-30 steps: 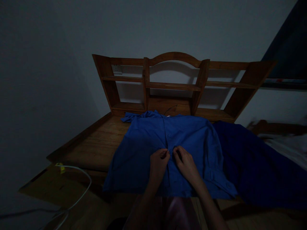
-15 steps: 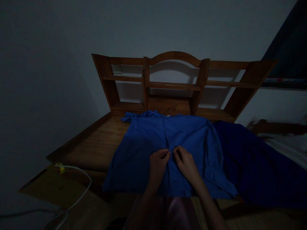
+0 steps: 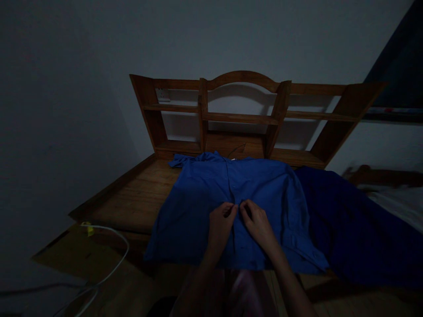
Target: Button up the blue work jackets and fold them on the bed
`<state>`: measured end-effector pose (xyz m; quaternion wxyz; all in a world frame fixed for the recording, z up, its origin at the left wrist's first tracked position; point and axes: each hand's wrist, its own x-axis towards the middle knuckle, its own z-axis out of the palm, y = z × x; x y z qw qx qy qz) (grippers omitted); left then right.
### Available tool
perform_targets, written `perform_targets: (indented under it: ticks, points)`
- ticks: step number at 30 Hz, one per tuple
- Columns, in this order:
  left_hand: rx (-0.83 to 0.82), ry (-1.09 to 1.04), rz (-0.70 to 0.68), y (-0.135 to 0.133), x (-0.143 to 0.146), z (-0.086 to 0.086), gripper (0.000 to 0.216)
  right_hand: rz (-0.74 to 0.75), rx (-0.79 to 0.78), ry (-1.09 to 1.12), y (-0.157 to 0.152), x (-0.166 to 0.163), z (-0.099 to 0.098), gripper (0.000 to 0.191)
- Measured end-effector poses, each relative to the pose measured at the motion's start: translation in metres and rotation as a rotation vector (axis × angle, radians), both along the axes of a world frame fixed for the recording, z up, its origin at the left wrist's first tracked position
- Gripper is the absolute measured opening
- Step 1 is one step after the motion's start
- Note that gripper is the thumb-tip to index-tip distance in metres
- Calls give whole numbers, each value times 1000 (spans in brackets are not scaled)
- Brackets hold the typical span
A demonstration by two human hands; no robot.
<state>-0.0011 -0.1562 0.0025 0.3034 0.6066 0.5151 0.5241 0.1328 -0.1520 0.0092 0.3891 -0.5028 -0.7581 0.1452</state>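
Observation:
A blue button-up shirt (image 3: 198, 198) lies spread front-up on a wooden desk (image 3: 135, 198). Both my hands rest on the shirt's front placket, near its middle. My left hand (image 3: 220, 224) pinches the left edge of the placket, fingers curled. Beside it, fingertips almost touching, my right hand (image 3: 258, 223) pinches the right edge of the placket. Whatever small part sits between the fingertips is too dark to make out.
A wooden shelf unit (image 3: 244, 116) stands at the back of the desk against the wall. Darker blue cloth (image 3: 350, 229) is draped to the right of the shirt. A white cable (image 3: 112, 264) with a yellow piece (image 3: 86, 226) trails at the lower left.
The hands have stayed on the placket, shifting only slightly with small finger movements. The view has drifted a little to the right.

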Motion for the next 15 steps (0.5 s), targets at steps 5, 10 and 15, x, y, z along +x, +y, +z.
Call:
perform_targets:
  ticks: [5,10,15]
  points:
    - [53,-126,146,-20,0,18,26,-33,31,-61,-3,-2,6,20]
    - [-68,-352,163,-88,-11,22,38,-51,45,-185,-47,-7,24,19]
    - [-516,-398,-184,-119,-7,-7,53,-8,-29,-95,-100,-1,21,22]
